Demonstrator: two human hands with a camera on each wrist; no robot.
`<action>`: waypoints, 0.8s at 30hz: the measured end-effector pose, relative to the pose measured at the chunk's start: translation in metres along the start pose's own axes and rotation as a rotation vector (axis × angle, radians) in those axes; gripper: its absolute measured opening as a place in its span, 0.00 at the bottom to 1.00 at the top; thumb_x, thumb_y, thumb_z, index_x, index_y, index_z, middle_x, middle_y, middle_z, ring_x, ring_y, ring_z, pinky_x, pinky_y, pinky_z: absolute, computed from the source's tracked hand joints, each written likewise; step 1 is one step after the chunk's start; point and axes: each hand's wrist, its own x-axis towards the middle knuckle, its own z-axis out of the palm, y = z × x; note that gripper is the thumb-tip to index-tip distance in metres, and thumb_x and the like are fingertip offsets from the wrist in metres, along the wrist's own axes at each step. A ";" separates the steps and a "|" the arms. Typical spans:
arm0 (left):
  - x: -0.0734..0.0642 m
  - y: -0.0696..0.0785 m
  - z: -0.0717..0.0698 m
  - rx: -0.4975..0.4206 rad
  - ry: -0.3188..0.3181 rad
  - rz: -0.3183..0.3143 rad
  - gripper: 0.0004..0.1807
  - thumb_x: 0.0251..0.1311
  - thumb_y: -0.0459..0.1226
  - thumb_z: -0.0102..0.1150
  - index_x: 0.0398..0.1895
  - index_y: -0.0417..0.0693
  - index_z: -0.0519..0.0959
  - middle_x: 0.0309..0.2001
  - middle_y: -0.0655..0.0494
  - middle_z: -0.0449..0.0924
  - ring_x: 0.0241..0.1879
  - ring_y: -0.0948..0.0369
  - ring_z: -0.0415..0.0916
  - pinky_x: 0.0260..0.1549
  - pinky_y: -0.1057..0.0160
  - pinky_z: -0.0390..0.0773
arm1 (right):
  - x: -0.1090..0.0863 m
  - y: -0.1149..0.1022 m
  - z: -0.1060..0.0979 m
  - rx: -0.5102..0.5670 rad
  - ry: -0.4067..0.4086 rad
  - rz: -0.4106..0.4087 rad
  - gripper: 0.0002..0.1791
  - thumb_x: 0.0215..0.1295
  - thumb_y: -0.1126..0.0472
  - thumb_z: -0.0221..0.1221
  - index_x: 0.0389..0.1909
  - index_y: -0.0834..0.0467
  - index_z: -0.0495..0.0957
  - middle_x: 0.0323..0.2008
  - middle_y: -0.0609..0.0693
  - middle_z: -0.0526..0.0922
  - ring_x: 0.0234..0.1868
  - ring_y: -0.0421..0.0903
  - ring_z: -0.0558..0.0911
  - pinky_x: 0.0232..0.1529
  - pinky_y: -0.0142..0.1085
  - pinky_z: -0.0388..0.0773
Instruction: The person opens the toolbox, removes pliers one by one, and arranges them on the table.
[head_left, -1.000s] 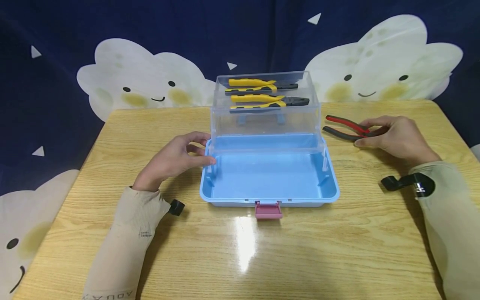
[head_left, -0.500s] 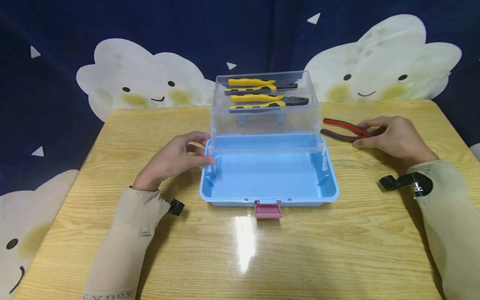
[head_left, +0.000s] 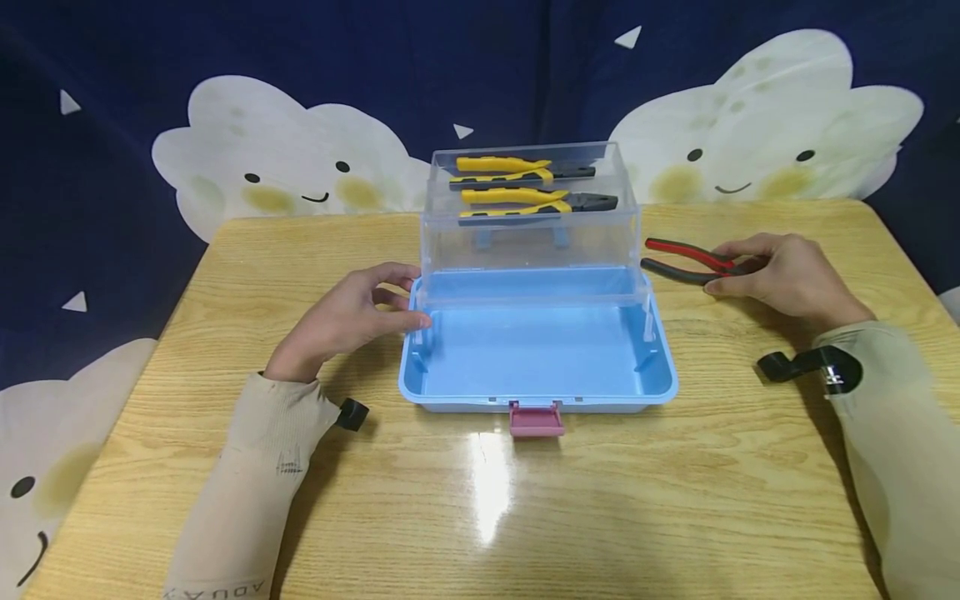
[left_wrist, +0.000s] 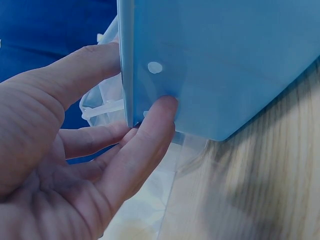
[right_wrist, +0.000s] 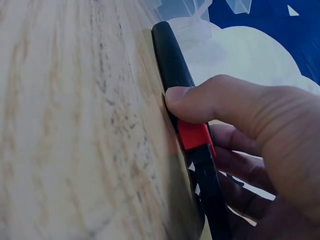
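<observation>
My right hand (head_left: 783, 271) pinches a pair of red-and-black pliers (head_left: 686, 250) at the right of the toolbox, handles pointing left toward it. In the right wrist view the thumb presses on the pliers (right_wrist: 172, 57) close over the wood, with the other fingers behind. My left hand (head_left: 352, 312) holds the left wall of the light blue toolbox (head_left: 536, 350), thumb over the rim and fingers against the outside, as the left wrist view shows. Above the toolbox's back half stands a clear tray (head_left: 525, 250). Two yellow-and-black pliers (head_left: 517, 197) lie on its upper level.
A pink latch (head_left: 537, 419) hangs down at the toolbox's front. Everything stands on a wooden table (head_left: 600, 508). Behind it hangs a dark blue cloth (head_left: 360, 50) with smiling clouds.
The right hand and the red-and-black pliers have shifted slightly left, and the handles have dropped a little, closer to the toolbox. The left hand has kept its place on the toolbox wall.
</observation>
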 end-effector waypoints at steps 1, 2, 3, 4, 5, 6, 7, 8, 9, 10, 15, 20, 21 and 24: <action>0.000 0.000 0.000 0.000 -0.001 0.001 0.42 0.58 0.49 0.76 0.74 0.52 0.69 0.64 0.52 0.74 0.61 0.51 0.76 0.55 0.54 0.79 | 0.000 0.000 0.000 -0.002 -0.003 -0.001 0.43 0.54 0.38 0.76 0.67 0.56 0.78 0.53 0.65 0.83 0.46 0.53 0.75 0.36 0.35 0.67; 0.000 0.000 0.000 0.000 -0.001 0.003 0.42 0.58 0.49 0.76 0.74 0.52 0.69 0.64 0.52 0.74 0.61 0.51 0.76 0.55 0.54 0.79 | 0.000 0.000 0.000 -0.003 -0.007 -0.001 0.43 0.54 0.38 0.75 0.67 0.56 0.77 0.53 0.65 0.83 0.46 0.53 0.75 0.37 0.35 0.67; 0.000 0.000 0.000 -0.001 -0.001 0.004 0.42 0.58 0.49 0.76 0.74 0.52 0.69 0.65 0.52 0.74 0.61 0.51 0.76 0.55 0.54 0.79 | 0.000 0.000 0.000 -0.004 -0.011 -0.001 0.44 0.54 0.37 0.75 0.68 0.57 0.77 0.54 0.65 0.83 0.47 0.54 0.75 0.37 0.36 0.67; 0.000 -0.001 0.000 -0.001 -0.001 0.006 0.42 0.58 0.49 0.76 0.74 0.52 0.69 0.64 0.52 0.74 0.61 0.51 0.76 0.55 0.54 0.79 | 0.000 0.000 0.000 -0.006 -0.014 -0.001 0.44 0.55 0.37 0.75 0.68 0.57 0.76 0.54 0.65 0.82 0.46 0.54 0.75 0.37 0.36 0.67; 0.000 -0.001 0.000 0.000 -0.001 0.007 0.42 0.58 0.49 0.76 0.74 0.52 0.69 0.64 0.52 0.74 0.61 0.51 0.76 0.55 0.54 0.79 | 0.000 0.000 0.000 -0.008 -0.017 -0.002 0.45 0.55 0.37 0.75 0.68 0.57 0.76 0.53 0.65 0.82 0.46 0.54 0.75 0.37 0.36 0.67; 0.000 -0.001 0.000 0.001 0.000 0.007 0.42 0.58 0.49 0.76 0.74 0.52 0.70 0.64 0.52 0.74 0.61 0.51 0.76 0.55 0.54 0.78 | 0.000 0.001 0.000 -0.008 -0.021 -0.004 0.45 0.55 0.36 0.74 0.69 0.57 0.76 0.53 0.65 0.82 0.46 0.54 0.75 0.37 0.36 0.67; 0.000 -0.001 0.000 0.002 0.001 0.007 0.42 0.58 0.50 0.76 0.74 0.53 0.70 0.64 0.52 0.74 0.61 0.52 0.76 0.55 0.54 0.78 | 0.001 0.001 0.000 -0.007 -0.024 -0.005 0.45 0.55 0.36 0.74 0.69 0.57 0.76 0.53 0.65 0.82 0.45 0.54 0.74 0.36 0.37 0.67; 0.000 -0.001 0.000 0.002 0.001 0.006 0.42 0.58 0.50 0.76 0.74 0.53 0.70 0.64 0.53 0.74 0.61 0.52 0.76 0.55 0.54 0.78 | 0.001 0.001 0.000 -0.004 -0.028 -0.003 0.45 0.55 0.36 0.74 0.69 0.57 0.76 0.52 0.65 0.82 0.45 0.54 0.74 0.37 0.37 0.67; 0.000 0.000 0.000 0.001 0.000 0.006 0.42 0.58 0.50 0.76 0.74 0.53 0.70 0.64 0.53 0.74 0.61 0.52 0.76 0.55 0.54 0.78 | 0.001 0.001 0.000 -0.002 -0.031 -0.004 0.46 0.54 0.35 0.74 0.68 0.57 0.76 0.52 0.64 0.82 0.45 0.54 0.74 0.37 0.37 0.67; 0.000 0.000 0.000 0.001 0.000 0.005 0.42 0.58 0.50 0.76 0.74 0.53 0.70 0.64 0.53 0.74 0.61 0.52 0.76 0.55 0.54 0.78 | 0.001 0.001 -0.001 0.000 -0.033 -0.005 0.46 0.54 0.35 0.74 0.68 0.57 0.76 0.52 0.64 0.82 0.45 0.54 0.75 0.37 0.37 0.67; -0.001 0.001 -0.001 -0.001 -0.004 0.004 0.41 0.58 0.49 0.76 0.74 0.52 0.69 0.65 0.53 0.74 0.61 0.52 0.76 0.54 0.55 0.79 | 0.000 0.001 -0.002 0.004 -0.039 -0.016 0.47 0.54 0.34 0.74 0.69 0.57 0.75 0.52 0.65 0.83 0.46 0.54 0.76 0.36 0.36 0.68; -0.001 0.000 -0.001 -0.008 -0.009 0.003 0.41 0.59 0.49 0.76 0.74 0.53 0.69 0.64 0.54 0.74 0.61 0.52 0.76 0.54 0.56 0.78 | 0.000 0.001 -0.001 0.006 -0.046 -0.004 0.47 0.55 0.34 0.73 0.70 0.56 0.74 0.54 0.65 0.81 0.47 0.55 0.75 0.39 0.38 0.67; -0.001 0.000 -0.001 -0.009 -0.009 0.002 0.41 0.59 0.48 0.76 0.74 0.53 0.69 0.64 0.54 0.74 0.61 0.53 0.75 0.54 0.56 0.78 | 0.000 0.001 -0.001 0.006 -0.044 -0.004 0.46 0.55 0.34 0.73 0.69 0.56 0.75 0.54 0.65 0.81 0.47 0.55 0.74 0.39 0.39 0.67; -0.002 0.000 -0.001 -0.015 -0.010 -0.001 0.41 0.58 0.48 0.76 0.74 0.53 0.69 0.64 0.53 0.74 0.61 0.53 0.75 0.54 0.56 0.79 | 0.000 0.001 0.000 0.008 -0.033 -0.007 0.45 0.56 0.35 0.73 0.69 0.56 0.75 0.53 0.64 0.81 0.46 0.54 0.74 0.38 0.38 0.67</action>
